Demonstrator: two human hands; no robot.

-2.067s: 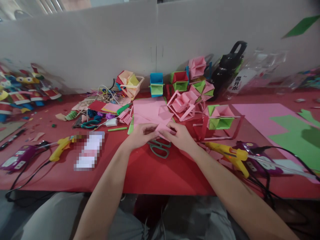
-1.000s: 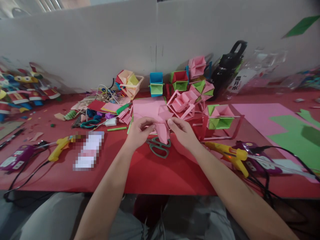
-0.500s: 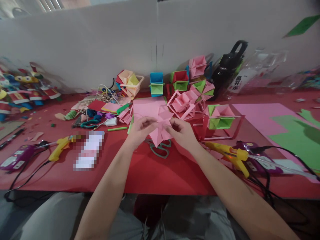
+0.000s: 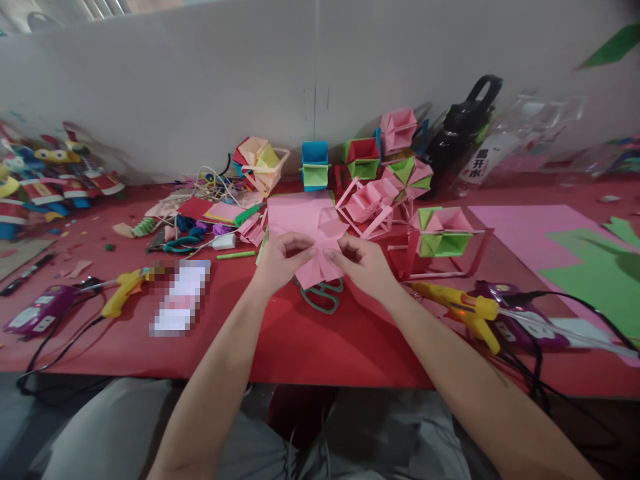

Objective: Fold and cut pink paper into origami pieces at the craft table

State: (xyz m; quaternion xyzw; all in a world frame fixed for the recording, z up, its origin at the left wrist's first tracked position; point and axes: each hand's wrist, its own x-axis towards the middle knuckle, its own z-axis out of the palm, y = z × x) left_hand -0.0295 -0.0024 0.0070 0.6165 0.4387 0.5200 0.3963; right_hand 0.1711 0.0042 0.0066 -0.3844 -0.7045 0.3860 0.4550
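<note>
A creased piece of pink paper (image 4: 319,268) is held up between both hands above the red table. My left hand (image 4: 285,261) pinches its left side between thumb and fingers. On the other side, my right hand (image 4: 361,261) grips it the same way, the two thumbs close together near the middle. Beneath the paper lie scissors (image 4: 323,299), their grey handles showing and their blades hidden. Just behind the hands is a flat pink sheet (image 4: 290,210), with a green edge peeking out from under it.
Yellow glue guns lie at left (image 4: 120,293) and right (image 4: 460,307), with cords trailing off the table edge. A blurred phone (image 4: 181,297) lies left of my arms. Folded paper models (image 4: 443,233), a black bottle (image 4: 457,137) and craft scraps (image 4: 210,217) line the back.
The pink paper's lower tip has lifted and looks flatter and more spread between my hands. Both hands keep their grip; the whole view has shifted slightly.
</note>
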